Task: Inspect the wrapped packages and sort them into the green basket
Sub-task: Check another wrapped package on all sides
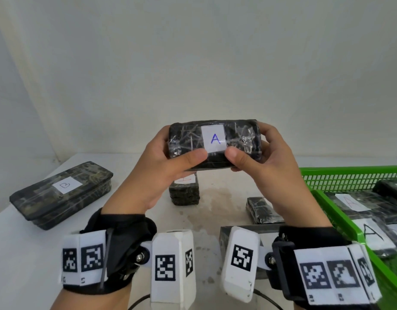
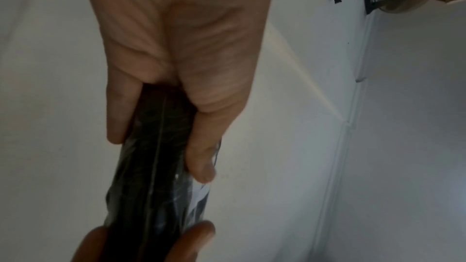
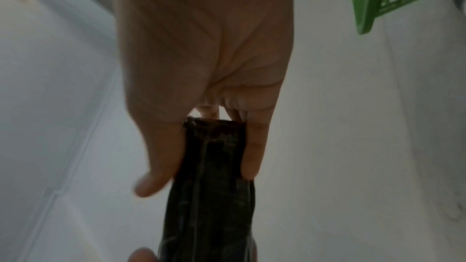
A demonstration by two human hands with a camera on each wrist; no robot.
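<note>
Both hands hold a dark plastic-wrapped package [image 1: 240, 139] up in the air, its white label with a blue letter A facing me. My left hand [image 1: 168, 157] grips its left end, thumb on the front. My right hand [image 1: 255, 157] grips the right end the same way. In the left wrist view the package [image 2: 156, 166] runs edge-on between thumb and fingers; in the right wrist view the package [image 3: 211, 176] looks likewise. The green basket [image 1: 340, 177] stands at the right and holds several wrapped packages [image 1: 372, 229] labelled A.
On the white table [image 1: 25, 253] lies a long package labelled B [image 1: 61, 193] at the left. A small package [image 1: 185, 190] stands below my hands, and another dark one [image 1: 262, 210] lies at centre right. A grey box edge [image 1: 223, 237] shows behind my right wrist. A white wall rises behind.
</note>
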